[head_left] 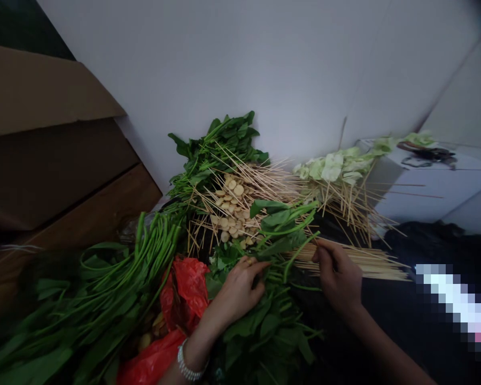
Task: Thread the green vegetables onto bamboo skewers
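My left hand [242, 283], with a beaded bracelet at the wrist, is bent over a pile of leafy greens [260, 326]. Its fingers curl around some of the leaves, and the exact grip is partly hidden. To its right, my right hand [340, 272] is closed in a pinch beside the end of a green stem. What sits between its fingertips is too small to make out. Just behind that hand lies a bundle of bare bamboo skewers [377, 263]. Between and beyond both hands are cut leafy stems [288, 219].
Skewered pale round slices [234, 190] are heaped at the centre, with skewered cabbage [332, 167] at their right. More long-stemmed greens [116, 283] lie left of a red plastic bag [190, 289]. A cardboard box [44, 91] stands far left; a white wall [224, 59] rises behind.
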Demonstrator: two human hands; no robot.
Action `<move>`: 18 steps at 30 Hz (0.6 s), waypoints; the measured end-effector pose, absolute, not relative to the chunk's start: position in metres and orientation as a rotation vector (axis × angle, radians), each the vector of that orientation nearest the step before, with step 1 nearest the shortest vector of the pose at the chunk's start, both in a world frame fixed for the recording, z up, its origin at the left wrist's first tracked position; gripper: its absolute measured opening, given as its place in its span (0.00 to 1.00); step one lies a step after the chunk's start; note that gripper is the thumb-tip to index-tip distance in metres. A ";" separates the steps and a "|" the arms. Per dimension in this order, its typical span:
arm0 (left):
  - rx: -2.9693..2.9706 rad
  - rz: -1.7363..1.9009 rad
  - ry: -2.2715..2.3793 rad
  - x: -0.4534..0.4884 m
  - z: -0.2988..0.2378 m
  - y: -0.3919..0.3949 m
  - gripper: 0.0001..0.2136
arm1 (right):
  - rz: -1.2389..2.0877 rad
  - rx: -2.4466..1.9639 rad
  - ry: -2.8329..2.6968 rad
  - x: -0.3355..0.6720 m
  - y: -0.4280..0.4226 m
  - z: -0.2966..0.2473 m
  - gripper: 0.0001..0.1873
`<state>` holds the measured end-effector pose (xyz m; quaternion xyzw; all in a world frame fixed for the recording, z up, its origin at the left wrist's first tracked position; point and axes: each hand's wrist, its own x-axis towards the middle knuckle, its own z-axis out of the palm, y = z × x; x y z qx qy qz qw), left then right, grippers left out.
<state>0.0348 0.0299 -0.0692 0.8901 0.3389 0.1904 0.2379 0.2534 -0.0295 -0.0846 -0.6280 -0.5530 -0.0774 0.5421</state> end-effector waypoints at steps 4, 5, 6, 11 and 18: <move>2.438 0.521 0.981 0.032 -0.067 0.030 0.22 | -0.171 -1.476 -1.306 0.250 -0.031 -0.083 0.10; 2.432 0.512 0.989 0.033 -0.067 0.030 0.20 | -0.178 -1.469 -1.314 0.249 -0.031 -0.083 0.10; 2.425 0.503 1.001 0.034 -0.066 0.030 0.17 | -0.186 -1.461 -1.323 0.249 -0.031 -0.083 0.10; 2.343 0.578 1.055 0.037 -0.068 0.033 0.07 | -0.203 -1.436 -1.352 0.247 -0.031 -0.085 0.09; 1.657 1.171 1.039 0.015 -0.062 0.057 0.08 | -0.288 -1.420 -1.423 0.245 -0.033 -0.087 0.09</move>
